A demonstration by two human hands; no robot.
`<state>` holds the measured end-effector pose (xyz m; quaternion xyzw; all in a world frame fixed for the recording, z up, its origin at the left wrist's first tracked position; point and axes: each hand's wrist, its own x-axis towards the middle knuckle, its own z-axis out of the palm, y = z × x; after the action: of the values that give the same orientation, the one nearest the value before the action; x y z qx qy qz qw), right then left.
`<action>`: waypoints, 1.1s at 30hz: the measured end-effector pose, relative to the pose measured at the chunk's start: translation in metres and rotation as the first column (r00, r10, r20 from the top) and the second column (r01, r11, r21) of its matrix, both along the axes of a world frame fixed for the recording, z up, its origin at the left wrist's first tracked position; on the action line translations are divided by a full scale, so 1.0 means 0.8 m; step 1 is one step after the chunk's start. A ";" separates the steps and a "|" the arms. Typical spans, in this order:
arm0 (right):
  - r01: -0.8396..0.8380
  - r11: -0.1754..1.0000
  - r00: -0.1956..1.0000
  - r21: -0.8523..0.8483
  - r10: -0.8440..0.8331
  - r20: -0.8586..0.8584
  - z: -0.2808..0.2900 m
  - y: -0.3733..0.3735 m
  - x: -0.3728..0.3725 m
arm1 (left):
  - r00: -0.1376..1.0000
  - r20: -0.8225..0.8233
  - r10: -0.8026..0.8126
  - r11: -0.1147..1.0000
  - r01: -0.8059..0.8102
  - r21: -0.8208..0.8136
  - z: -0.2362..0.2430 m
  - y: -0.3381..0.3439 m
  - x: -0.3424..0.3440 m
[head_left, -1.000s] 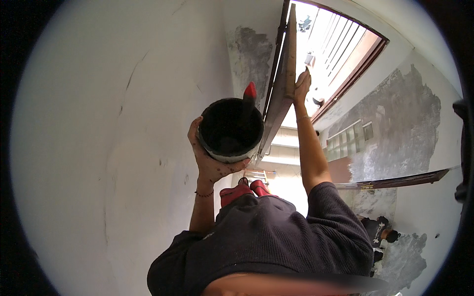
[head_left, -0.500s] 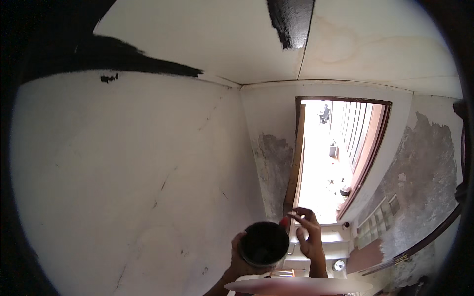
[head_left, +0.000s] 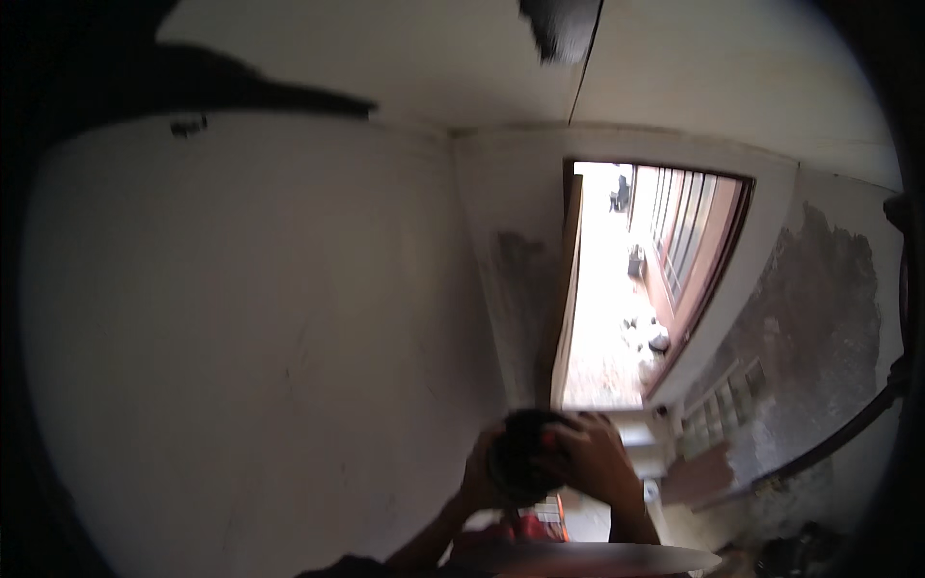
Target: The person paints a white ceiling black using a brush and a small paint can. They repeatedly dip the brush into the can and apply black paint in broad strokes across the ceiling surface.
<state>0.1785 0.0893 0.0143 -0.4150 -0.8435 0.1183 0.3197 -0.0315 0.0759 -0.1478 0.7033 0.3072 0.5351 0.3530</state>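
Observation:
A round dark container, black inside, is held up in front of me at the lower middle. My left hand is closed around its left side. At the right rim, my right hand reaches over with its fingers bent. A small red piece shows by these fingers; motion blur hides what it belongs to. Wet-looking black paint covers part of the ceiling at the upper left, and another black patch lies at the top middle.
A pale wall fills the left side. Beyond my hands stands a bright open doorway with a dark frame. Bare grey plaster shows on the right wall, near a white rack-like thing. An orange-edged ladder-like thing is below my hands.
My right hand has moved left and in over the container's rim, where it was beside it before. The container has risen slightly, and the view has tilted a little downward.

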 end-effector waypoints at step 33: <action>-0.070 0.918 0.996 0.390 0.085 -0.019 0.059 0.046 -0.011 | 0.930 -0.139 0.340 0.931 -0.312 0.191 0.120 0.024 0.005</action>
<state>0.1699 0.1263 0.0613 -0.3074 -0.8601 -0.0318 0.4058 -0.0276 0.0950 -0.0516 0.7121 0.4033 0.5484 0.1718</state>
